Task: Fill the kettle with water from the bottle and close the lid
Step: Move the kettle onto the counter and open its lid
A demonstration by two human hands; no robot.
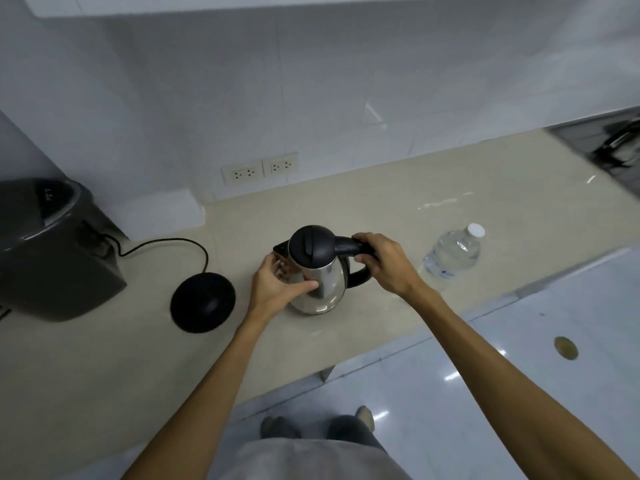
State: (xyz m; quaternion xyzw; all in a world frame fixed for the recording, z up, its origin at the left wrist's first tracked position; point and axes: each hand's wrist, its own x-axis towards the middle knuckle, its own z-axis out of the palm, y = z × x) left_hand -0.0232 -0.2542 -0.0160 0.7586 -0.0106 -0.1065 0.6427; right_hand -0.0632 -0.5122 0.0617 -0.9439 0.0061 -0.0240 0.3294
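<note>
Kettle (317, 271) upright at bench (346, 202) centre: steel belly, black lid (310, 249) down and shut, black handle (358, 268) pointing toward 3 o'clock, spout toward 9 o'clock. Contents hidden under the lid; cannot tell whether any water inside.

Left hand (273, 284) pressed against the steel body from 9 o'clock, fingers (304, 285) half curled, thumb laid across the belly, other tips hidden behind the spout side. Right hand (384, 263) clamped over the handle top from 3 o'clock, fingers wrapped closed around the black grip near the lid hinge.

At 9 o'clock of the kettle, just beside the left wrist, round black power base (202, 303) flat on the bench, nothing standing on it, cord (162, 242) looping away toward 10 o'clock to a dark grey appliance (52, 254) at the bench's left end.

At 3 o'clock, near the right hand yet apart from it, clear plastic bottle (453, 254) standing, white cap (475, 231) on, water filling most of it.

Farther, toward 11 o'clock on the white tiled wall, twin sockets (259, 171) just above the bench edge.
</note>
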